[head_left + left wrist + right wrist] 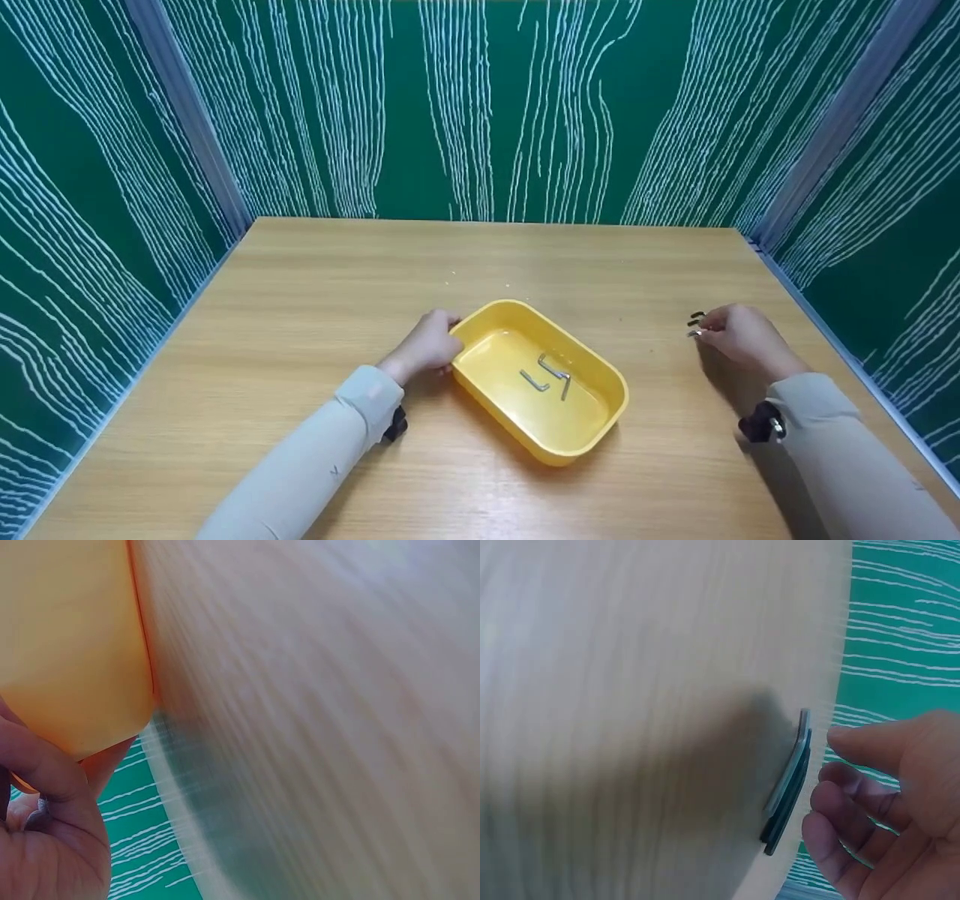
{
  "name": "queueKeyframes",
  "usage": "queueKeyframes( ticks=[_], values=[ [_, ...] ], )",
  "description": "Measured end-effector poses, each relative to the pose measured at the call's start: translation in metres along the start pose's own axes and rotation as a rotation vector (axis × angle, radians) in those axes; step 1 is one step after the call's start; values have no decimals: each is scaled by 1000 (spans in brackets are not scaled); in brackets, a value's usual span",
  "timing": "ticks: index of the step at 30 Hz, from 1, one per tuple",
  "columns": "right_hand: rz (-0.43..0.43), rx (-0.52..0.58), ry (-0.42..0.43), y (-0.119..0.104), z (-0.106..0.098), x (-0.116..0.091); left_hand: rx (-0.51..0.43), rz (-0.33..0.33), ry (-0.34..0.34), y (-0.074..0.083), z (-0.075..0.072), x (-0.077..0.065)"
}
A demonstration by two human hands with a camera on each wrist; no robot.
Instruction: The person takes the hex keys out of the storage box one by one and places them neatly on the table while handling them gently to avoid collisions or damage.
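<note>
A yellow plastic bin (551,448) stands at an angle on the wooden table, its corner held by my left hand (429,343). In the left wrist view, the curled fingers (56,772) of that hand grip the bin's edge. Inside the bin lie several silver hex keys (534,381). Toward the right of the table, my right hand (750,341) is beside a small group of hex keys. The right wrist view shows its thumb and loosely bent fingers (840,806) apart, with nothing between them. Close to the fingertips lie a silver hex key (789,772) and dark hex keys (787,810).
The wooden table (337,270) ends at a green wall (405,112) with white wavy lines, and similar panels flank both sides. Tiny light specks lie on the tabletop behind the bin. Shadows of both arms fall across the wood.
</note>
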State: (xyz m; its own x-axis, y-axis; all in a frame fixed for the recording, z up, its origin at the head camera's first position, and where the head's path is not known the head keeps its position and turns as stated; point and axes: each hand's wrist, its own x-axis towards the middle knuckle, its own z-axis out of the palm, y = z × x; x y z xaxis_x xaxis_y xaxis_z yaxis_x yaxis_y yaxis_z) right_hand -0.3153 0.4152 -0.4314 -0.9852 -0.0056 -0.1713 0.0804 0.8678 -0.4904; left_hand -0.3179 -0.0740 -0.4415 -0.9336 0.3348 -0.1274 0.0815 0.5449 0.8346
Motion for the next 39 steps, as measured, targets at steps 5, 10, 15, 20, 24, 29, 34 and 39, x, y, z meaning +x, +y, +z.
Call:
queueKeyframes(
  ticks=[5, 10, 15, 20, 24, 29, 34, 39],
  values=[
    [-5, 8, -1, -9, -2, -3, 19, -7, 1, 0, 0, 2],
    [-21, -7, 7, -15, -3, -4, 24, -15, -1, -1, 0, 3],
    [-98, -43, 75, -24, -3, -4, 12, -7, -2, -1, 0, 4],
    [-139, -83, 113, -36, -1, -6, 7, 0, -2, -2, 0, 3],
    [-151, -109, 116, -45, 1, -7, 2, 2, -6, -2, 1, 2],
    [-167, -107, 115, -54, 3, -10, 0, -6, -9, -2, 1, 1],
    [-187, -101, 114, -65, 4, -13, 6, -31, -10, -1, 0, 2],
    [-221, -108, 121, -77, 7, -15, 12, -35, -9, -1, -1, 3]
  ],
)
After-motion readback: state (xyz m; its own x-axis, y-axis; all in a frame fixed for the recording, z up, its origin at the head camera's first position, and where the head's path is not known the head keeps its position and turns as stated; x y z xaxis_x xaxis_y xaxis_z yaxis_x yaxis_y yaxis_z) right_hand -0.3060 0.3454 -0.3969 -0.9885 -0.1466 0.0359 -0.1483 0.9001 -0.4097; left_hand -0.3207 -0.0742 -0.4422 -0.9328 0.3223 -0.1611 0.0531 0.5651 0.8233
